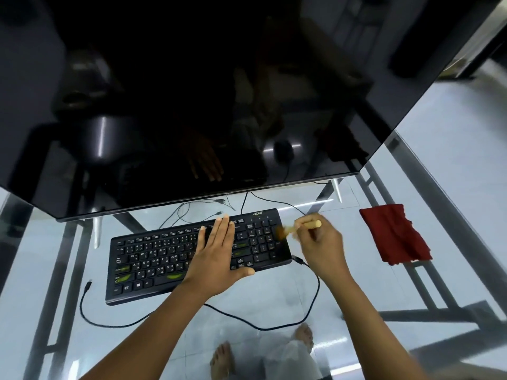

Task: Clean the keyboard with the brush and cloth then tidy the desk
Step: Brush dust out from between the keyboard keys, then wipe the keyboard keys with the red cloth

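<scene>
Head view: 1 camera, looking down at the glass tabletop (356, 286).
Keyboard (153, 259): black, mid-tabletop, just in front of the monitor (192, 105).
Left hand (216, 253): flat, fingers straight, pressing the keys.
Right hand (321, 242): fingers curled round the brush (310, 224); bristles blurred over the keyboard's right end.
Cloth (395, 234): red, crumpled, near the tabletop's right edge.

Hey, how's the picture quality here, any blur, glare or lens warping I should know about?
Head view: the brush and the right hand gripping it are smeared by motion blur, while the left hand lying flat on the keyboard is sharp. The dark monitor mirrors the hand and room, the wide lens bends its edges, and the glass desk carries bright glare streaks.
</scene>
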Demonstrator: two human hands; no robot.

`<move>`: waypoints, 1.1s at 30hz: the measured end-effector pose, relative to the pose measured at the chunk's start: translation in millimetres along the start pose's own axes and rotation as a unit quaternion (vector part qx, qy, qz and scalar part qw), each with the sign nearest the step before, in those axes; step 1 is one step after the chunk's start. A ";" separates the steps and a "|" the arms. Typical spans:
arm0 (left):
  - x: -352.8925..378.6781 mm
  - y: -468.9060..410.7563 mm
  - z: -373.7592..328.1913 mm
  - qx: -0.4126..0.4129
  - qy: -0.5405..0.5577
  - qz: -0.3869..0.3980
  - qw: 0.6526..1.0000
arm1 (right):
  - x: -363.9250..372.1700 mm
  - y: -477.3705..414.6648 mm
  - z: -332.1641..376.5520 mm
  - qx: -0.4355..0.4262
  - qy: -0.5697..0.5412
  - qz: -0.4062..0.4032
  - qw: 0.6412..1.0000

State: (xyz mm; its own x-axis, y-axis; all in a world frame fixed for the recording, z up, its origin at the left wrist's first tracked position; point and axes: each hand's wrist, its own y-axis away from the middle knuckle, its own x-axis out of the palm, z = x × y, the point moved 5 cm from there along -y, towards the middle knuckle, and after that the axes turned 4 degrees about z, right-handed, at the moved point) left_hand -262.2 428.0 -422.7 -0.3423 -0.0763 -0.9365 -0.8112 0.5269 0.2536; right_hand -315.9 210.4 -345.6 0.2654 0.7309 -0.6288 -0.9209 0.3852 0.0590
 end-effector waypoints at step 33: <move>30.4 -114.0 -220.2 0.067 -0.016 0.022 0.997 | -95.7 -4.7 -181.0 -0.028 0.201 -0.032 0.979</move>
State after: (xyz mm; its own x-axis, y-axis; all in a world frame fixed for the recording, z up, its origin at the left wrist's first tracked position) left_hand -284.5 179.2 -426.7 -0.3597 -0.0244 -0.9328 -0.7242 0.6376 0.2625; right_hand -388.6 36.8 -426.1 0.1993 0.4220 -0.8844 -0.9232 0.3836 -0.0250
